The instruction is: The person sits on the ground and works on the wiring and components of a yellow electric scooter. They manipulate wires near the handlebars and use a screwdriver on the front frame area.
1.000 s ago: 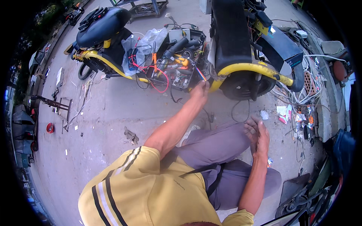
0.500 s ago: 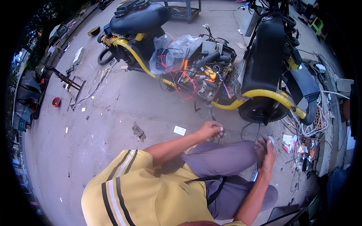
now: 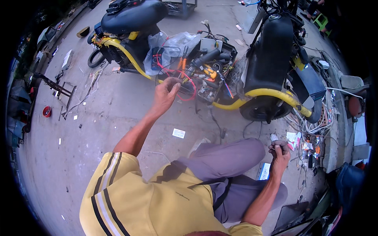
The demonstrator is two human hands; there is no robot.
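Note:
My left hand reaches forward over the scooter frame's yellow tube, its fingertips beside a looped red wire. Its thumb stands slightly apart from the bent fingers, and nothing shows in it. Just beyond are orange-handled pliers and a multimeter. My right hand is raised beside my knee with its fingertips pinched together; what they hold, if anything, is too small to make out. Close to that hand are a small whitish object and a blue-and-white packet.
A tray of parts and tools sits between two black seats. Black cable and a white card lie on the ground. White cables and litter crowd the right side. A red cup stands left.
My left hand has moved forward and left, from near my knee to the red wire. My right hand has turned, its fingers now pinched upward. The view has shifted slightly.

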